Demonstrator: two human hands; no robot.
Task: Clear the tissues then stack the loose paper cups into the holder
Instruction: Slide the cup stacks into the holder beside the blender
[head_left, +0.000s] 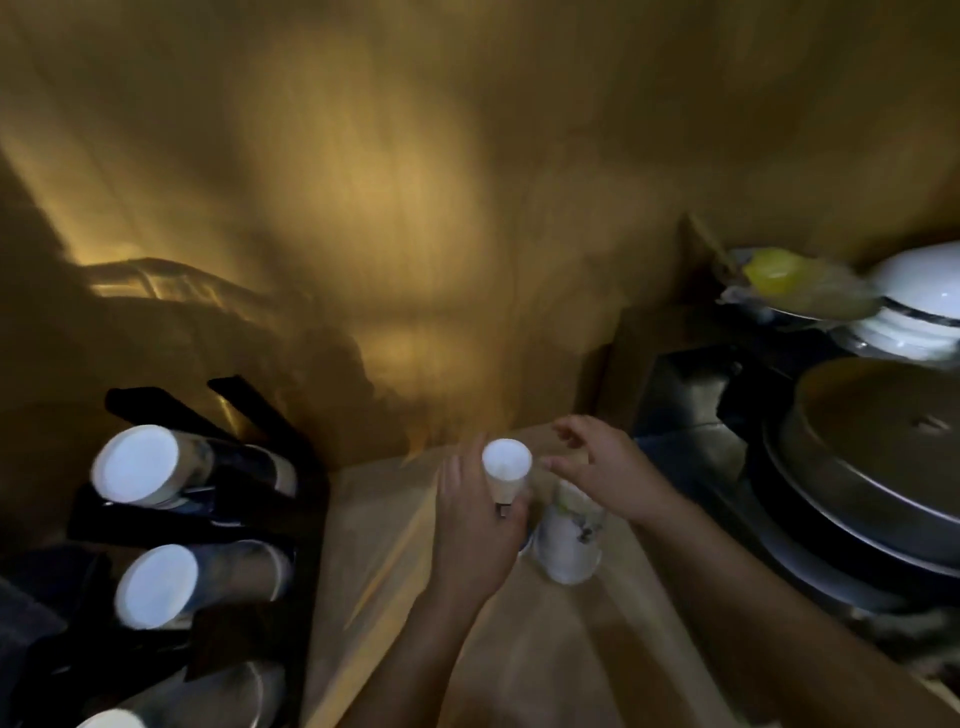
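My left hand (475, 525) grips an upturned white paper cup (506, 465), its flat base facing the camera. Just right of it another white paper cup (569, 540) with a dark print stands upside down on the wooden counter (519, 649). My right hand (605, 467) hovers over that cup with fingers spread, holding nothing. At the left, a black cup holder (291, 499) carries stacks of cups lying on their sides, with white bases at the upper stack (136, 465) and the middle stack (156, 587). The frame is motion-blurred. No tissues are visible.
A wooden wall (415, 208) rises right behind the counter. At the right stand stacked metal pans (872, 467), white bowls (919, 306) and a yellow-green item (800, 286) on a plate. A dark object (21, 613) sits at the far left edge.
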